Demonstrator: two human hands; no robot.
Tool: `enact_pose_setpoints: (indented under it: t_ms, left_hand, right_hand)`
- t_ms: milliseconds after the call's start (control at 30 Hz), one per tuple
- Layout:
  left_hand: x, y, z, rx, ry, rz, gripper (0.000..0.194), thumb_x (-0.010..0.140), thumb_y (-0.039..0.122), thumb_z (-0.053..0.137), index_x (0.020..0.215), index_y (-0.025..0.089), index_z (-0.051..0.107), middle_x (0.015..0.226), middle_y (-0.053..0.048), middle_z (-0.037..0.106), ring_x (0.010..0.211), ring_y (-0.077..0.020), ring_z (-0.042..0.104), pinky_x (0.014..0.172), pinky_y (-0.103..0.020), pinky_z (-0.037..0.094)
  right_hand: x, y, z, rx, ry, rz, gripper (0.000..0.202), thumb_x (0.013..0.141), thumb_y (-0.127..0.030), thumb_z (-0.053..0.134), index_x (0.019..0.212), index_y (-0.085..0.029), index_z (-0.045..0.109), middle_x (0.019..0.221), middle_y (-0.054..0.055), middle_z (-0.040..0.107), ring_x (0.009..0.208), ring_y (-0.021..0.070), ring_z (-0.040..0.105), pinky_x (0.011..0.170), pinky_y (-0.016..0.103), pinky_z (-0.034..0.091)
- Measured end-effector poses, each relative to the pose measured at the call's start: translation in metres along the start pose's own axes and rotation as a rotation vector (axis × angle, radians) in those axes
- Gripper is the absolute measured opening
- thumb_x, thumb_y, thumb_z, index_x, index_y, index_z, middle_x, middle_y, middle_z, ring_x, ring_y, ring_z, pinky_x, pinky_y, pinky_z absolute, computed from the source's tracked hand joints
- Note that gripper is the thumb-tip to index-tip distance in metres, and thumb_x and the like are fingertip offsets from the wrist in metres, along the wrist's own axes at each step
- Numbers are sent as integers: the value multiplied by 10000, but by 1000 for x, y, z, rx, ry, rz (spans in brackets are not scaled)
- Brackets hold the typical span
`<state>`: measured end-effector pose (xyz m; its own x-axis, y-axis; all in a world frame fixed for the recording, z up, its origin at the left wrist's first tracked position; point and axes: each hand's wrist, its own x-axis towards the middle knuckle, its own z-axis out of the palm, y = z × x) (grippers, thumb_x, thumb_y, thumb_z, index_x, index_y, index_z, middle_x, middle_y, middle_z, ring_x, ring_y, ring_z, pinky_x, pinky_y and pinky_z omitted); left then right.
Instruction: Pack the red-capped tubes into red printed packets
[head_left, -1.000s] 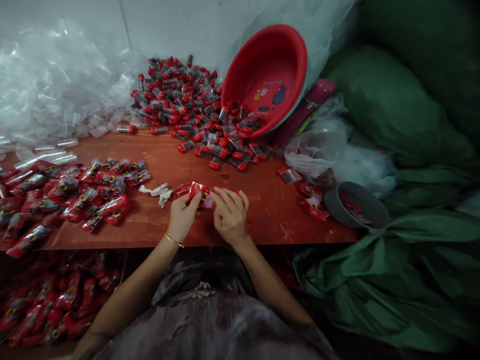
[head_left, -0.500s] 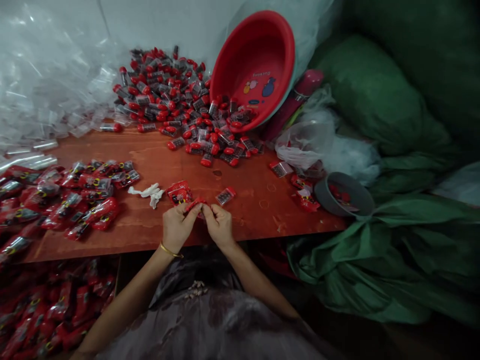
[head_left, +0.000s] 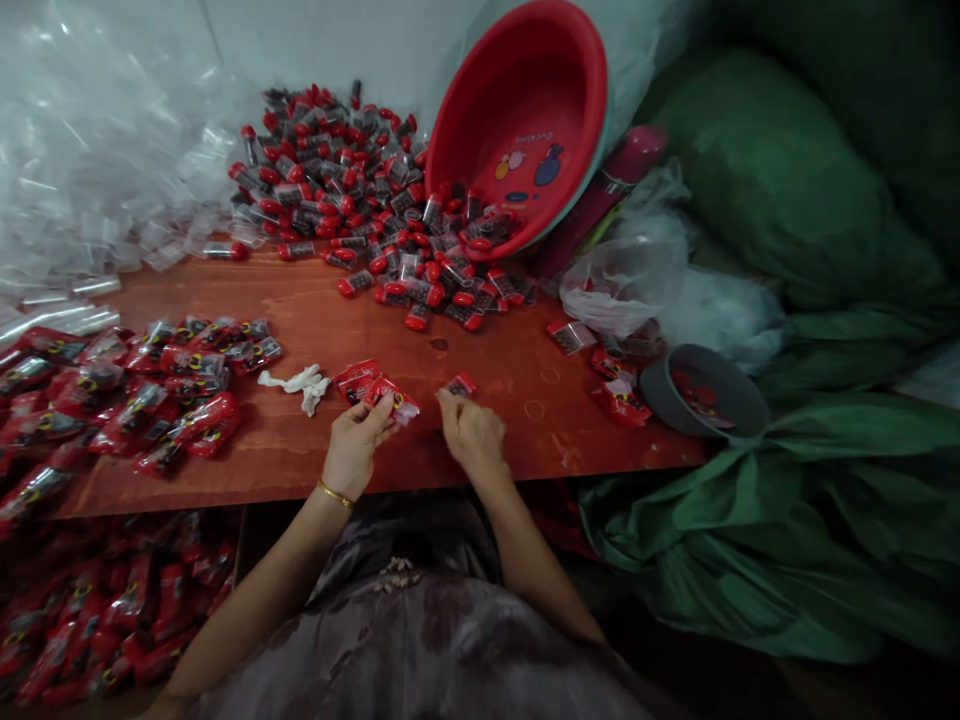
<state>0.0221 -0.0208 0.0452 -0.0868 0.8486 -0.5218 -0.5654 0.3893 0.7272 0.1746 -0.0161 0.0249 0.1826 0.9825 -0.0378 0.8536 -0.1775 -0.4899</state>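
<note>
My left hand (head_left: pixel 354 447), with a gold bangle at its wrist, pinches a small red printed packet (head_left: pixel 391 397) just above the table. A second red packet (head_left: pixel 355 376) lies flat right behind it. To the right, my right hand (head_left: pixel 474 432) is curled, its fingertips at the near left end of a small clear container with a red cap (head_left: pixel 460 384). That container lies on the table, partly hidden by the fingers. A crumpled white scrap (head_left: pixel 301 385) rests left of my left hand.
A heap of red-capped containers (head_left: pixel 330 180) spills from a tilted red basin (head_left: pixel 517 110). Filled red packets (head_left: pixel 172 390) pile up at left, with more below the table edge. A grey bowl (head_left: pixel 664 390) and green sacking (head_left: pixel 750 540) are at right. Clear plastic sleeves (head_left: pixel 90 180) fill the back left.
My hands were together at the red packet. The right hand has let go and moved right to the loose container, while the left keeps the packet, now showing its printed side.
</note>
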Motion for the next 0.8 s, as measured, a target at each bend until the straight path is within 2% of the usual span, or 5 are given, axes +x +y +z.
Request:
enact_pose_setpoints:
  t_ms: [167,333,467,633,800]
  left_hand:
    - [-3,-1,4,-23,-71,-126,427,435,384,869,648,157,577,645,2,679,626,-135,649,709,-291,501]
    - [-8,-4,3,11,-107,-151,429,462,407,857,648,167,554,648,9,674,634,-139,653,736,-308,500]
    - [-8,1,-6,33,-74,-114,452,420,409,868,662,157,582,668,-8,684,626,-137,644,719,-305,504]
    - [-8,4,-8,77,-91,-90,448,425,424,862,688,141,636,654,-16,679,608,-129,630,680,-281,504]
    - [-12,4,-1,137,-153,-62,452,399,445,861,664,129,675,643,-7,670,591,-113,602,639,-257,511]
  right_hand:
    - [24,11,-9,-278,-10,191,636,831,-669,388,806,-107,683,769,246,692,779,331,686,653,390,479]
    - [29,3,-3,-170,25,59,297,834,-417,539,963,-154,592,935,176,690,926,310,662,748,392,485]
    - [8,16,-5,181,65,-67,183,825,-323,514,946,-188,536,864,95,686,817,239,668,722,347,492]
    - [-36,27,-28,860,-257,-109,266,793,-448,563,906,-212,518,608,-44,595,444,112,560,482,238,450]
    - [-49,19,-40,956,-401,-46,294,733,-458,650,841,-198,565,564,-62,551,386,70,483,401,200,387]
